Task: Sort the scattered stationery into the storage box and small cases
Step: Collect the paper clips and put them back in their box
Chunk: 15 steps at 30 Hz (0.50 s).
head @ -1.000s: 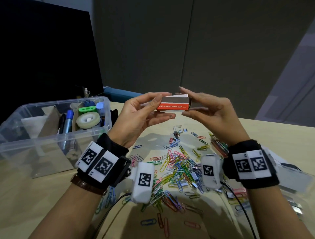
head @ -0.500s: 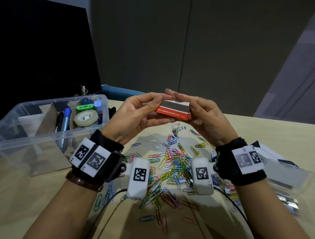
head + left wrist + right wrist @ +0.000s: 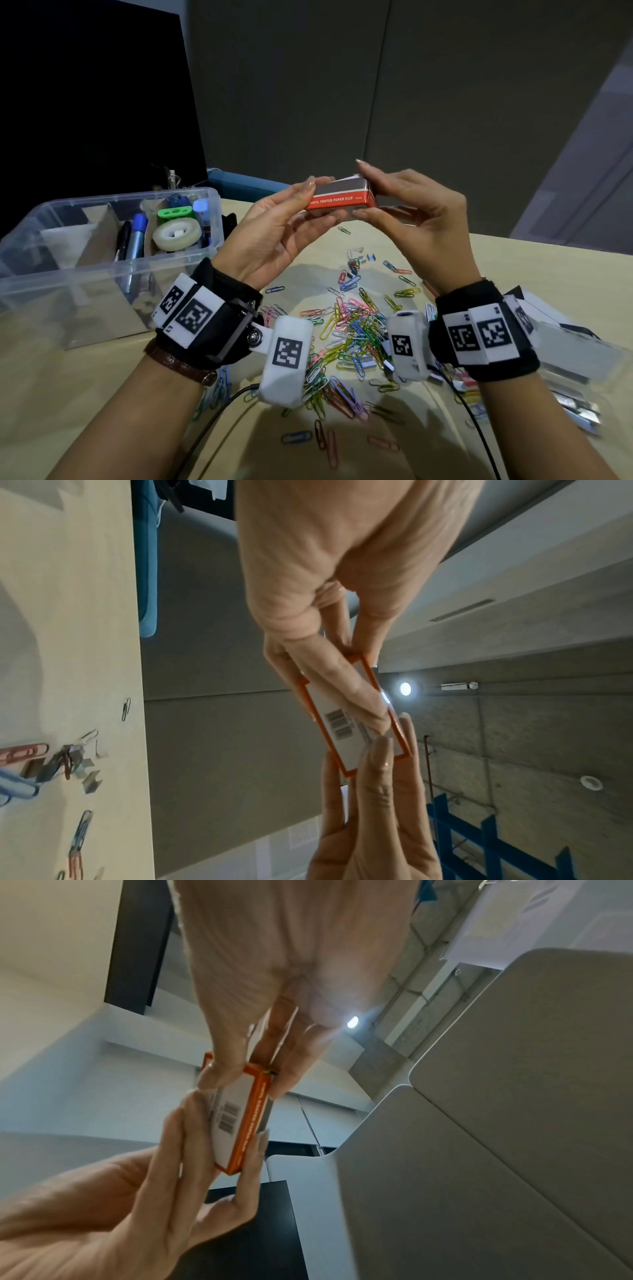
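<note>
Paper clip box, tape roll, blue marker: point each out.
paper clip box [image 3: 339, 204], head view, on its orange printed side.
tape roll [image 3: 176, 234], head view, on its white core.
blue marker [image 3: 137, 236], head view, on its barrel.

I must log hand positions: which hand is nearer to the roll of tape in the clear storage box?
Left. The left hand is raised just right of the storage box holding the tape roll; the right hand is farther right, beyond the paper clip box.

The left hand [image 3: 308, 569] and the right hand [image 3: 373, 818] pinch an orange-edged box [image 3: 346, 723] (barcode side showing); paper clips [image 3: 24, 753], somewhat blurred, lie on the table [image 3: 68, 642].
</note>
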Tool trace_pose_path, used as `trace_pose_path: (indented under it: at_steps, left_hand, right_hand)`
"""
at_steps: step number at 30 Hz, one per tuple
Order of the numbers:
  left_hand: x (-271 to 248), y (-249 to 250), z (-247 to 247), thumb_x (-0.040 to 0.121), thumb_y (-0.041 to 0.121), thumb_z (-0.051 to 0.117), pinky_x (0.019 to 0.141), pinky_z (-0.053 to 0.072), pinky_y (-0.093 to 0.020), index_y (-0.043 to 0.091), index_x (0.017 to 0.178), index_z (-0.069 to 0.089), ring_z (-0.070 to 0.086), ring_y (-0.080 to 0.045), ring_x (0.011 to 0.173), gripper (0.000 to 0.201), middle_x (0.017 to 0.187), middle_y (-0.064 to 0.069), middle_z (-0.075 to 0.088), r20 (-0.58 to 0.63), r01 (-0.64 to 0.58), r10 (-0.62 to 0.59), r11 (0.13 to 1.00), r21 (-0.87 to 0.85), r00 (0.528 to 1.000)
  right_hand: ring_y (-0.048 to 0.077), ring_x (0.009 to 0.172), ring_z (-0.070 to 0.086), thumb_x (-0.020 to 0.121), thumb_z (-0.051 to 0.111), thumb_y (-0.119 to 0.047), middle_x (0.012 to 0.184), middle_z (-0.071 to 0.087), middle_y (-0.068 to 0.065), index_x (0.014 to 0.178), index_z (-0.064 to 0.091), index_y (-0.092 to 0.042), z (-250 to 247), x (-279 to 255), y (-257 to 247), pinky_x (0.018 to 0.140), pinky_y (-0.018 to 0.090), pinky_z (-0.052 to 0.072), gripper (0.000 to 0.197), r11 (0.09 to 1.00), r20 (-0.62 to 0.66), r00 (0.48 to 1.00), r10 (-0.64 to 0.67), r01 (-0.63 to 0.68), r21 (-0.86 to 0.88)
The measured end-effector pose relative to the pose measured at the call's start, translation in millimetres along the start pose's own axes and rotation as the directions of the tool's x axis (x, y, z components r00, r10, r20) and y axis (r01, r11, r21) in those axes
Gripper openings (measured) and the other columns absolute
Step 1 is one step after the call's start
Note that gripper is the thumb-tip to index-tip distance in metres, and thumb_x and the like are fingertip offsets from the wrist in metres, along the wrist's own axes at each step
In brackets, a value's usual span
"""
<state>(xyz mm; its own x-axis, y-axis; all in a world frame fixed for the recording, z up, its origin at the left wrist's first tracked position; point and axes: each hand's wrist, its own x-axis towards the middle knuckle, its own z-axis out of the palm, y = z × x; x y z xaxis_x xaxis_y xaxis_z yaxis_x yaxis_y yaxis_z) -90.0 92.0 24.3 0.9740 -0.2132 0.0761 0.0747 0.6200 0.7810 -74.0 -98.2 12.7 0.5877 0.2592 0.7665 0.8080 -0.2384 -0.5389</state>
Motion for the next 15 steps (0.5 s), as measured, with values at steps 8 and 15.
trace_pose_path:
  at_steps: [8, 15]
  left_hand:
    - [3.3, -4.1, -6.0, 0.098, 0.024, 0.050, 0.063, 0.058, -0.024, 0.016, 0.108, 0.068, 0.071, -0.019, 0.077, 0.023, 0.098, -0.012, 0.072, 0.016, -0.132, 0.136, 0.912, 0.389, 0.991]
    - [9.2, -7.0, -13.9, 0.093, 0.013, 0.061, 0.080, 0.057, -0.028, 0.012, 0.121, 0.066, 0.067, -0.018, 0.104, 0.029, 0.116, -0.009, 0.067, 0.120, -0.368, 0.387, 0.670, 0.645, 0.914]
  right_hand:
    - [0.021, 0.100, 0.068, 0.080, 0.077, -0.012, 0.103, 0.068, 0.009, 0.114, 0.069, -0.011, 3.8, 1.4, -0.1, 0.086, 0.031, 0.056, 0.035, 0.991, -0.056, 0.994, 0.096, -0.090, 0.102]
    - [0.021, 0.105, 0.067, 0.084, 0.072, -0.014, 0.109, 0.067, 0.015, 0.125, 0.064, -0.009, 13.8, -2.8, 11.2, 0.089, 0.037, 0.056, 0.042, 0.934, -0.111, 0.956, 0.273, -0.236, 0.267]
